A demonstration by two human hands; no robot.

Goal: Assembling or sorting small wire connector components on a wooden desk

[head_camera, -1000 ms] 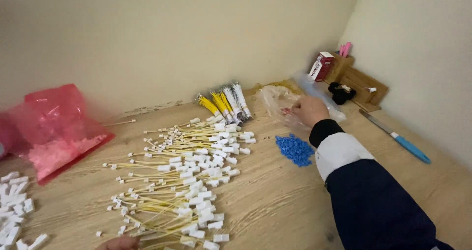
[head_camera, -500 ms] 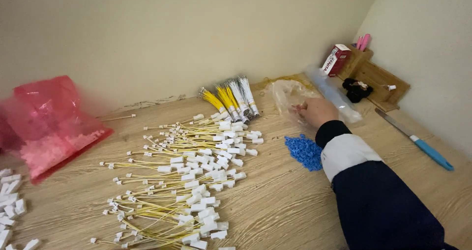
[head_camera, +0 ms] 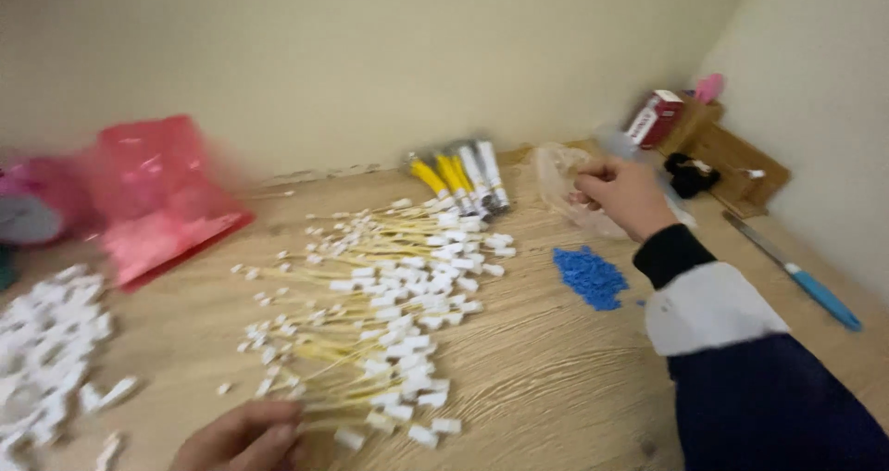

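Hand (head_camera: 625, 193) on clear bag (head_camera: 563, 179) — contents blurred

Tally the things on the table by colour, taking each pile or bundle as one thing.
Red or pink: 3, the pink bag, the red box, a pink item.
Blue: 2, the bead pile, the blue-handled tool.
White: 1, the connector pile.
Yellow: 1, the wire bundle.
Clear: 1, the plastic bag at the right hand.
Total: 8.
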